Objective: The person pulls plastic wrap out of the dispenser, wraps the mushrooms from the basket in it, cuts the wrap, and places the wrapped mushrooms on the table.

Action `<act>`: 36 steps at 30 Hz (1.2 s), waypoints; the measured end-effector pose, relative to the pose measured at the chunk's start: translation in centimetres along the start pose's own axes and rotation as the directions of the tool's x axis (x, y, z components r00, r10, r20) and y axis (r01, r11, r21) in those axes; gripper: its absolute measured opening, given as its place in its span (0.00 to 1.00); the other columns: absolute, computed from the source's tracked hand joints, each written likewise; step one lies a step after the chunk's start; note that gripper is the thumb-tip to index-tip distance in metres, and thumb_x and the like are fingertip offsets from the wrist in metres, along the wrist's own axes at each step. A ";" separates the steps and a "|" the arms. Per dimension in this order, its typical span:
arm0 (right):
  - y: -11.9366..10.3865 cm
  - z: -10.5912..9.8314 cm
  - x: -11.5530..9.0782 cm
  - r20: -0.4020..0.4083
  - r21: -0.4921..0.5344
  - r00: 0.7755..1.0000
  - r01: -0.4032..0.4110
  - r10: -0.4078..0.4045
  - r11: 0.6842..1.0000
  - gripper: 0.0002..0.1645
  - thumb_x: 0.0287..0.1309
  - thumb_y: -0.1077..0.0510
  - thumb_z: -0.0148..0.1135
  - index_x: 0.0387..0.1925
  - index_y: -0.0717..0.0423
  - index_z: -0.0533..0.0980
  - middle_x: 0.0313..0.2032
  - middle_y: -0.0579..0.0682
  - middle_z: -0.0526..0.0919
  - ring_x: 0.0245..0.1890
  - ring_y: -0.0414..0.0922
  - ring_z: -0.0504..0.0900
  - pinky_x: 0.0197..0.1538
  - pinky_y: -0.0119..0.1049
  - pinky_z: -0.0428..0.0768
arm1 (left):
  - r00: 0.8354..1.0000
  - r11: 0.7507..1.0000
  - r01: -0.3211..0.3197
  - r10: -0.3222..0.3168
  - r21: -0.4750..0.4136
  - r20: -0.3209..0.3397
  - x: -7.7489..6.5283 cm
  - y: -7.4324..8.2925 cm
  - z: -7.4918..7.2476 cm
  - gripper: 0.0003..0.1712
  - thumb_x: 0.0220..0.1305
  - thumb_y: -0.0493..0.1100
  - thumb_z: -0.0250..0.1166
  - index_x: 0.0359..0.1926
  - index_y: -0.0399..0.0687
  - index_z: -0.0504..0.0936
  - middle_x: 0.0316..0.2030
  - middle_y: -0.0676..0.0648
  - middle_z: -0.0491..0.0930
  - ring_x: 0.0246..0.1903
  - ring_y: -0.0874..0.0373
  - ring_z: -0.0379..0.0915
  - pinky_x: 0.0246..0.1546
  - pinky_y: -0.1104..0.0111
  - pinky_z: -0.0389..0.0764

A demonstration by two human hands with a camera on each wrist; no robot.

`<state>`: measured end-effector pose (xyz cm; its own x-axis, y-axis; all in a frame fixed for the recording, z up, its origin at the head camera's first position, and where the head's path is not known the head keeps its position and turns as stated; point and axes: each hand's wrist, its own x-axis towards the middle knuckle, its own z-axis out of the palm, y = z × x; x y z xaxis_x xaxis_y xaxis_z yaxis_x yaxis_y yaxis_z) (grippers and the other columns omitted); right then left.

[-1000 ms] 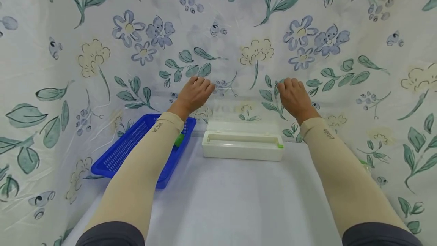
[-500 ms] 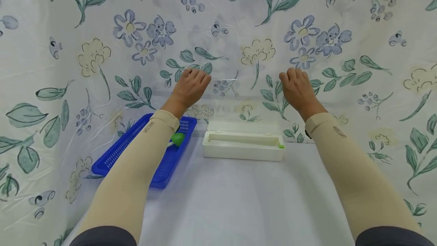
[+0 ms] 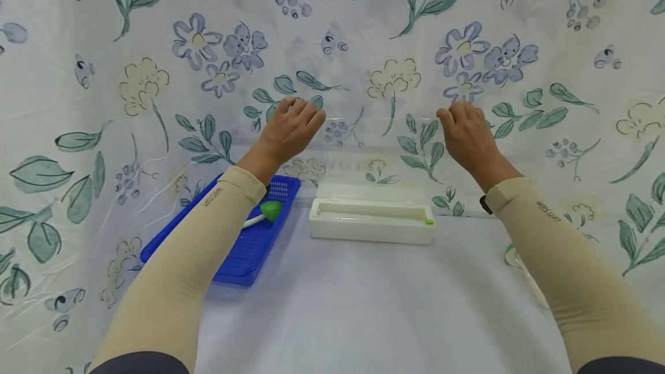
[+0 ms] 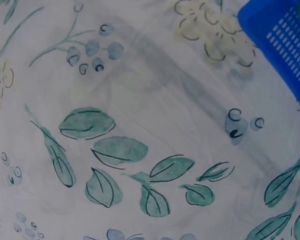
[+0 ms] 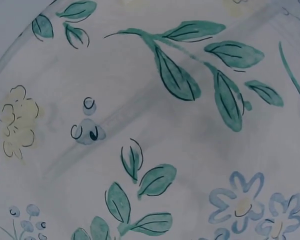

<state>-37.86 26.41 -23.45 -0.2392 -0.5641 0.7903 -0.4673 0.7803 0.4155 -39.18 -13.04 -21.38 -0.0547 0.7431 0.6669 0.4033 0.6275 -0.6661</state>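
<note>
My left hand [image 3: 296, 127] and right hand [image 3: 467, 134] are raised, fingers curled, before the flowered backdrop. Between them runs the faint top edge of a sheet of clear cling film [image 3: 381, 119], which each hand pinches at a corner; the thumbs are mostly hidden. Below stands a long white cling film dispenser [image 3: 370, 231], its lid [image 3: 371, 191] tipped back and a small green slider [image 3: 429, 222] at its right end. The film is nearly invisible over the pattern. Neither wrist view catches the hands, only flowered cloth [image 4: 140, 90].
A blue perforated basket [image 3: 248, 267] at the left holds a green-headed utensil [image 3: 271, 210] with a white handle, partly behind the left sleeve. At the right, a pale long object [image 3: 514, 256] with a green end is half hidden by the right forearm. The table [image 3: 374, 305] is white.
Both hands have risen above the dispenser, and the right one has shifted right, so they are farther apart. More of the green-headed utensil and the pale object now shows beside the sleeves.
</note>
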 end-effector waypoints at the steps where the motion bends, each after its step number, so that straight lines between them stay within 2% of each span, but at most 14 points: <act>1: 0.0 -0.3 -0.1 -0.001 -0.005 1.000 0.011 -0.011 1.000 0.05 0.74 0.66 0.38 0.42 0.66 0.61 0.30 0.61 0.63 0.25 0.55 0.58 0.28 0.46 0.58 | 1.000 1.000 -0.011 0.011 -0.010 -0.003 0.0 0.1 -0.3 0.01 0.74 0.33 0.49 0.42 0.38 0.67 0.32 0.41 0.69 0.34 0.44 0.68 0.41 0.55 0.67; 6: -0.4 -1.5 -1.0 -0.024 -0.011 0.999 0.037 -0.038 0.999 0.06 0.73 0.67 0.40 0.46 0.67 0.63 0.33 0.62 0.66 0.26 0.56 0.60 0.26 0.45 0.59 | 0.998 0.998 -0.056 0.055 -0.038 -0.017 0.1 0.5 -1.8 0.03 0.72 0.33 0.52 0.42 0.38 0.66 0.32 0.40 0.69 0.34 0.43 0.69 0.40 0.54 0.68; 10: -1.1 -2.5 -1.6 -0.085 0.001 0.994 0.070 -0.070 0.998 0.08 0.72 0.68 0.41 0.48 0.67 0.65 0.34 0.63 0.69 0.25 0.56 0.62 0.26 0.45 0.61 | 0.997 0.995 -0.080 0.079 -0.059 -0.028 -0.2 1.1 -3.1 0.05 0.69 0.31 0.55 0.41 0.38 0.66 0.32 0.40 0.69 0.34 0.43 0.69 0.39 0.54 0.68; 15: -2.7 -4.1 -2.9 -0.145 0.022 0.981 0.130 -0.126 0.991 0.10 0.72 0.68 0.41 0.48 0.68 0.67 0.34 0.63 0.71 0.27 0.58 0.67 0.27 0.48 0.67 | 0.992 0.985 -0.119 0.115 -0.121 -0.040 -1.3 1.8 -4.7 0.03 0.70 0.30 0.51 0.42 0.38 0.68 0.31 0.41 0.69 0.33 0.44 0.68 0.37 0.55 0.68; 22: -6.3 -7.0 -5.1 -0.171 0.068 0.976 0.145 -0.132 0.987 0.12 0.72 0.67 0.39 0.45 0.70 0.70 0.33 0.64 0.72 0.28 0.61 0.71 0.26 0.49 0.68 | 0.978 0.969 -0.196 0.183 -0.151 -0.097 -3.2 3.1 -7.2 0.05 0.74 0.32 0.45 0.40 0.39 0.68 0.29 0.43 0.69 0.29 0.47 0.67 0.35 0.57 0.70; 28: -10.0 -8.9 -7.1 -0.275 0.124 0.954 0.160 -0.121 0.979 0.10 0.71 0.68 0.43 0.39 0.69 0.72 0.29 0.62 0.72 0.24 0.58 0.70 0.25 0.47 0.65 | 0.971 0.954 -0.230 0.211 -0.192 -0.114 -5.2 4.8 -8.9 0.07 0.76 0.34 0.43 0.41 0.41 0.69 0.31 0.45 0.70 0.32 0.48 0.70 0.38 0.58 0.71; 31: -11.6 -10.0 -8.1 -0.305 0.127 0.944 0.174 -0.129 0.977 0.09 0.68 0.69 0.44 0.36 0.69 0.72 0.28 0.61 0.71 0.23 0.57 0.69 0.25 0.47 0.66 | 0.963 0.939 -0.258 0.233 -0.225 -0.134 -5.9 5.9 -9.8 0.07 0.74 0.32 0.44 0.40 0.40 0.69 0.29 0.45 0.69 0.31 0.49 0.69 0.36 0.59 0.72; 36: -13.7 -11.1 -9.8 -0.309 0.147 0.943 0.179 -0.126 0.973 0.09 0.64 0.71 0.44 0.34 0.68 0.72 0.27 0.60 0.72 0.24 0.55 0.70 0.26 0.45 0.66 | 0.945 0.920 -0.312 0.273 -0.238 -0.182 -7.0 7.9 -11.3 0.06 0.72 0.31 0.48 0.38 0.39 0.71 0.26 0.46 0.67 0.27 0.51 0.67 0.31 0.62 0.71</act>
<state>-19.64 24.29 -31.87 0.0969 -0.5468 0.8316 -0.6224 0.6188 0.4793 -25.28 -15.93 -27.51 0.2244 0.8312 0.5086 0.6052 0.2902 -0.7413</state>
